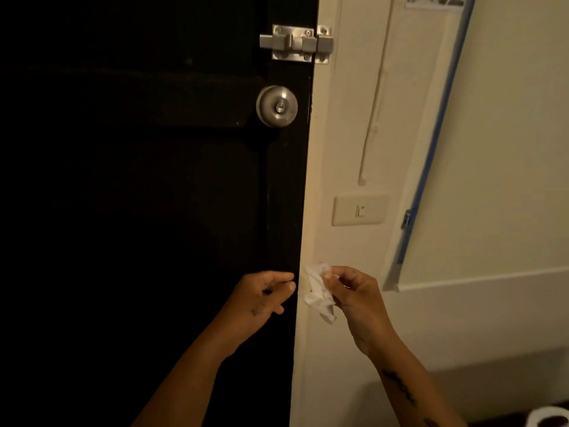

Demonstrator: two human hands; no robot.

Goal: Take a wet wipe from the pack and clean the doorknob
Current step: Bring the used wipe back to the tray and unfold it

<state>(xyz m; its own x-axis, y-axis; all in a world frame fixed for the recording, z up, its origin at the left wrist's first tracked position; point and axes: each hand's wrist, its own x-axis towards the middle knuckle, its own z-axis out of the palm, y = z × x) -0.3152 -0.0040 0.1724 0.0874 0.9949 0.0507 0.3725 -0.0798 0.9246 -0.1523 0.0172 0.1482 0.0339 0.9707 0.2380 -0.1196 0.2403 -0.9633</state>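
A round silver doorknob [277,106] sits on the right side of a black door [138,211], well above both hands. My right hand [354,298] pinches a crumpled white wet wipe [317,291] in front of the cream door frame. To its left, my left hand [264,295] hovers against the door's edge, fingers loosely curled and holding nothing. The wipe pack is not in view.
A silver slide bolt [295,43] bridges door and frame above the knob. On the cream wall are a switch plate [360,210], a thin cable duct [374,118] and a leaning blue-edged board [431,155]. A white object [548,417] lies at the bottom right.
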